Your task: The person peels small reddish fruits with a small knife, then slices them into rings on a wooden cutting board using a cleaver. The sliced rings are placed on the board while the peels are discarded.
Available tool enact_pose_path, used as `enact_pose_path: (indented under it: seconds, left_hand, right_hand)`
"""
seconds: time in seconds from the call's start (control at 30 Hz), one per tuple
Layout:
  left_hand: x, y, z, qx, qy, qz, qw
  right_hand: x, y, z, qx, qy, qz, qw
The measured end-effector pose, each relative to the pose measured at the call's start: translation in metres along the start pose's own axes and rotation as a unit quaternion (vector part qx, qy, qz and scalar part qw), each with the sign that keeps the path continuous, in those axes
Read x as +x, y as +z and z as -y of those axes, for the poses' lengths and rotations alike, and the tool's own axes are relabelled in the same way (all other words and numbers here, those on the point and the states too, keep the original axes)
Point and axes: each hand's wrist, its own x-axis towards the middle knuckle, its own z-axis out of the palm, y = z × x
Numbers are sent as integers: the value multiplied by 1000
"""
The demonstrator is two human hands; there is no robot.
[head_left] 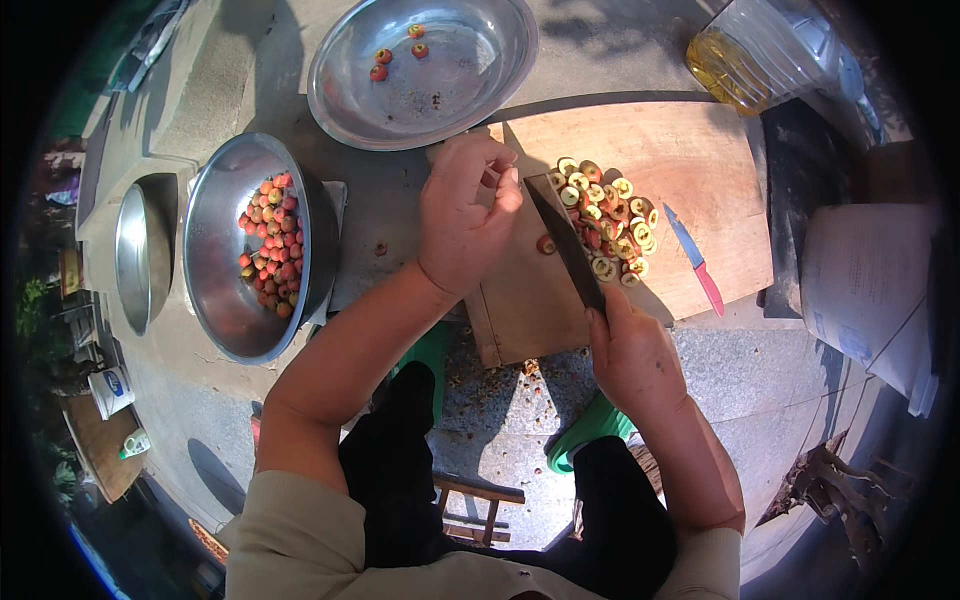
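My right hand (640, 355) grips the handle of a dark-bladed kitchen knife (565, 240), which slants over the wooden cutting board (690, 150). Left of the blade, above the board's left edge, my left hand (468, 215) has its fingers curled and the thumb close to the fingertips. What lies between them, if anything, is too small to make out. A pile of cut fruit slices (610, 215), pale with red skin and hollow centres, spreads just right of the blade. One small red piece (546, 244) sits by itself beside the blade's left side.
A red-handled paring knife (690, 250) lies on the board's right part. Small red fruits (272, 240) fill part of a steel basin (215, 290) at left. Another steel basin (340, 95) at the back holds several fruits. A container of yellow liquid (725, 70) stands far right, above a white sack (865, 290).
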Motion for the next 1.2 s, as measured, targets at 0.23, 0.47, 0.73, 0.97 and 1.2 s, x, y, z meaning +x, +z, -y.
enact_pose_path:
  seconds: [0.23,0.47,0.73,0.97,1.2]
  left_hand:
    - [119,-14,73,275,-78,-3,958]
    - [168,-55,139,483,-235,93,838]
    - [172,-64,167,506,-218,153,820]
    - [134,-23,83,192,-97,-1,977]
    - [-47,-2,-6,-82,-91,194,973]
  right_hand:
    - [-14,12,0,-24,-35,73,996]
    - [-10,11,-6,-14,-64,62,996]
    - [-4,11,-10,-24,-25,94,995]
    - [-2,5,-19,-12,19,34,999]
    - [-3,10,-24,13,16,26,999]
